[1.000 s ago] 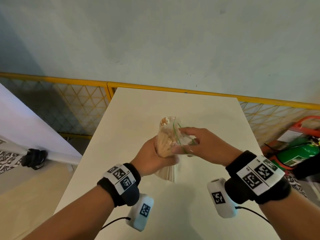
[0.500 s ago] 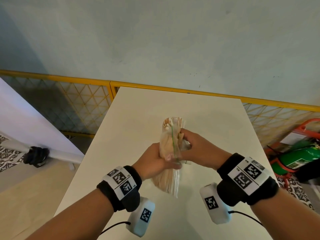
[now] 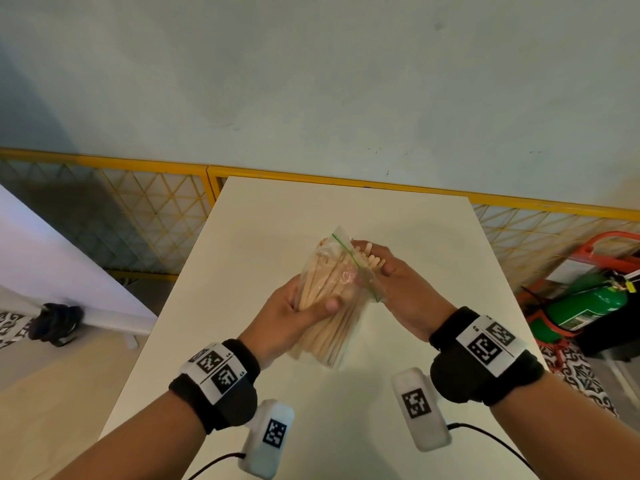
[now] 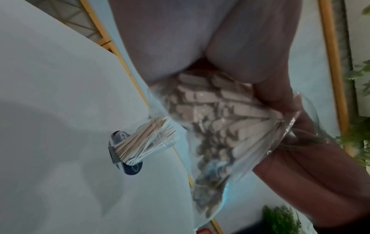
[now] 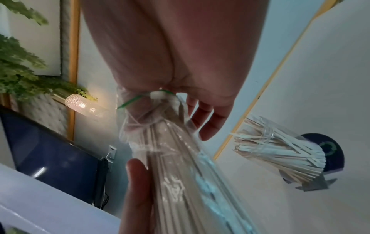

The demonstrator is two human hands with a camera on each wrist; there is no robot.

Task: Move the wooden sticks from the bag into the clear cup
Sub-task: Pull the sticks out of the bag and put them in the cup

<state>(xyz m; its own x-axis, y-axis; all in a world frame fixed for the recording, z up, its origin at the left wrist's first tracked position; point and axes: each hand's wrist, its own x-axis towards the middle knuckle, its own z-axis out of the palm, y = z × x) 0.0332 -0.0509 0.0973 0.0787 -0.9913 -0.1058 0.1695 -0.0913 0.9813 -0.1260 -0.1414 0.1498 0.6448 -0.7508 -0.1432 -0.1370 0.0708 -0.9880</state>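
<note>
Left hand [image 3: 287, 317] grips zip bag [image 3: 334, 299] mid-body; right hand [image 3: 398, 285] pinches wooden sticks [image 3: 367, 259] at mouth. Advice: draw straight along bundle, bag steady, toward clear cup [image 5: 280, 152].

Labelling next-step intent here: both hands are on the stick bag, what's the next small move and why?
Probably the right hand draws the sticks it pinches out of the bag mouth. The left hand grips the bag's middle above the table, stick tips already poke past the green seal, and the clear cup is seen only by the wrist cameras.
</note>
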